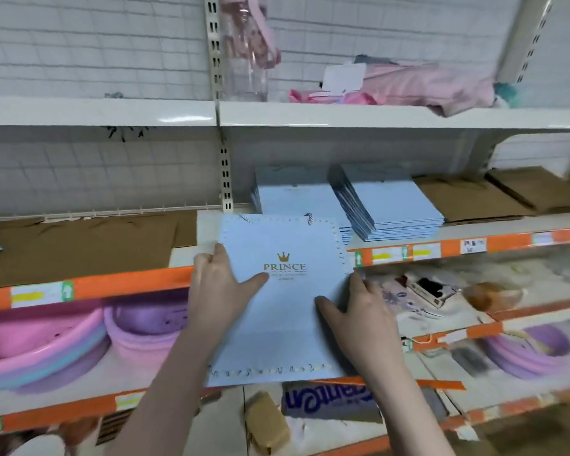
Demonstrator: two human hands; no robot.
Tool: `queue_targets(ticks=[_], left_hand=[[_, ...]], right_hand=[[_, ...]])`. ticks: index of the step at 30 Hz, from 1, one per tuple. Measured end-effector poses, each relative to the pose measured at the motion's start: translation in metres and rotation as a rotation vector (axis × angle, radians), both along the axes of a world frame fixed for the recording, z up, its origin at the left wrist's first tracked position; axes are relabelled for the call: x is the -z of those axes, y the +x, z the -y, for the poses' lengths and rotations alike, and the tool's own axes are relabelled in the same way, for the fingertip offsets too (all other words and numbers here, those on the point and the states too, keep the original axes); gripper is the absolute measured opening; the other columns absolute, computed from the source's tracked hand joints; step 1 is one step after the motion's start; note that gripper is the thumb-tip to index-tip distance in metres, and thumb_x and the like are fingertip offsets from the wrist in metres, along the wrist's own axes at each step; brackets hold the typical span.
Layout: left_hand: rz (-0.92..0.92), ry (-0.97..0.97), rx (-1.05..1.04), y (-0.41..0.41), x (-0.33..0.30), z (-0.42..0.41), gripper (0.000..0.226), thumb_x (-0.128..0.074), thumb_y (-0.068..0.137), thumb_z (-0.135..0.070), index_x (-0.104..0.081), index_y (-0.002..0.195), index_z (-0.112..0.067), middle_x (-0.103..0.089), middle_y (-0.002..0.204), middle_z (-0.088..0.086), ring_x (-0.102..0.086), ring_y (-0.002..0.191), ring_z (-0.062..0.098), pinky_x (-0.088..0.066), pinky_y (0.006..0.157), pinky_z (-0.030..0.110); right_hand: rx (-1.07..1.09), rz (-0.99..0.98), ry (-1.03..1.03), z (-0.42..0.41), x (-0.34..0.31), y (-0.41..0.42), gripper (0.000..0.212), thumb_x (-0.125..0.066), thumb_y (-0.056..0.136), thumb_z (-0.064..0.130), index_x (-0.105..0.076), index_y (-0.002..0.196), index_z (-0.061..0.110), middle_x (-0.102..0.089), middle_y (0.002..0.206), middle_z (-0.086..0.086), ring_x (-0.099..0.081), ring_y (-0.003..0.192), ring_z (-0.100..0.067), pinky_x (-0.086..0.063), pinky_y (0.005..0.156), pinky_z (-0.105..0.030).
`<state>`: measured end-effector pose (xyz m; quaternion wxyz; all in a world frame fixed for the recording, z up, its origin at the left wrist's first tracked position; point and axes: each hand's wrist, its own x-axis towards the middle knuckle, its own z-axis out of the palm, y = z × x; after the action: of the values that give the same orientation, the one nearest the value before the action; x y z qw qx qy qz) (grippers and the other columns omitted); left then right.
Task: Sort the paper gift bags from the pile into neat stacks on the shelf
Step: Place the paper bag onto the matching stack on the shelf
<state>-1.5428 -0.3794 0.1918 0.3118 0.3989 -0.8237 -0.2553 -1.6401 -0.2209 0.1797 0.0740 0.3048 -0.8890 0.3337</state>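
I hold a flat light-blue gift bag (pixel 287 327) printed with a gold crown and "PRINCE" in front of the middle shelf (pixel 185 274). My left hand (pixel 221 284) grips its left edge, thumb on the front. My right hand (pixel 359 314) grips its right edge, thumb on top. The bag's rope handles point toward the shelf. Behind it on the shelf lie two stacks of blue bags, one (pixel 293 199) straight ahead and one (pixel 395 205) to the right. Flat brown paper bags (pixel 468 199) lie further right, and more brown ones (pixel 79 245) lie at the left.
The top shelf carries a clear bottle (pixel 244 54) and pink fabric items (pixel 418 83). Pink and purple plastic basins (pixel 46 343) sit on the lower shelf at the left, another purple one (pixel 530 353) at the right. Small boxed goods (pixel 329 403) lie below.
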Motion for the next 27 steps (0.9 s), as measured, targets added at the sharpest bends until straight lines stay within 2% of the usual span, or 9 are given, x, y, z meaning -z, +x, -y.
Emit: queue_targets(ticks=[5,12,15,21,25,27], left_hand=[[-0.002,0.002,0.053,-0.085,-0.009,-0.059,0.068,-0.073,0.074,-0.045,-0.047,0.122,-0.006,-0.044,0.114,0.015,-0.044,0.114,0.033,-0.037,0.09,0.033],[0.013,-0.038,0.078,-0.175,-0.018,-0.091,0.07,-0.07,0.076,-0.046,-0.043,0.129,-0.009,-0.042,0.119,0.013,-0.042,0.119,0.031,-0.035,0.091,0.032],[0.013,-0.049,0.088,-0.212,-0.017,-0.088,0.075,-0.069,0.078,-0.046,-0.038,0.135,-0.009,-0.04,0.123,0.012,-0.038,0.122,0.028,-0.036,0.091,0.032],[-0.023,-0.068,0.089,-0.299,-0.016,-0.057,0.072,-0.071,0.076,-0.044,-0.044,0.128,-0.004,-0.042,0.122,0.016,-0.04,0.12,0.033,-0.037,0.094,0.036],[-0.019,-0.047,0.073,-0.358,-0.02,-0.026,0.074,-0.068,0.078,-0.046,-0.041,0.133,-0.004,-0.041,0.126,0.016,-0.038,0.122,0.032,-0.035,0.098,0.036],[-0.01,-0.055,0.061,-0.384,-0.021,-0.009,0.07,-0.068,0.078,-0.045,-0.044,0.128,-0.003,-0.044,0.122,0.016,-0.039,0.12,0.032,-0.035,0.096,0.037]], right_hand=[[0.059,-0.003,0.001,-0.064,-0.003,-0.081,0.059,-0.054,0.088,0.046,-0.043,0.13,0.006,-0.046,0.125,-0.009,-0.047,0.115,-0.03,-0.038,0.089,-0.036],[0.092,0.041,-0.025,-0.096,-0.003,-0.166,0.053,-0.056,0.086,0.046,-0.048,0.12,0.007,-0.049,0.119,-0.009,-0.047,0.113,-0.031,-0.04,0.085,-0.038],[0.098,0.042,-0.031,-0.093,-0.003,-0.2,0.053,-0.055,0.087,0.047,-0.047,0.121,0.007,-0.048,0.119,-0.008,-0.048,0.109,-0.031,-0.04,0.084,-0.038],[0.095,0.022,-0.032,-0.066,-0.011,-0.284,0.039,-0.056,0.087,0.044,-0.046,0.102,0.009,-0.047,0.106,-0.007,-0.05,0.099,-0.031,-0.038,0.076,-0.035],[0.077,-0.024,-0.019,-0.032,-0.022,-0.352,0.043,-0.058,0.086,0.043,-0.048,0.106,0.007,-0.047,0.106,-0.009,-0.05,0.099,-0.032,-0.036,0.076,-0.035],[0.059,-0.046,-0.021,-0.013,-0.026,-0.383,0.044,-0.059,0.086,0.042,-0.049,0.109,0.006,-0.048,0.107,-0.01,-0.05,0.099,-0.032,-0.037,0.078,-0.035]])
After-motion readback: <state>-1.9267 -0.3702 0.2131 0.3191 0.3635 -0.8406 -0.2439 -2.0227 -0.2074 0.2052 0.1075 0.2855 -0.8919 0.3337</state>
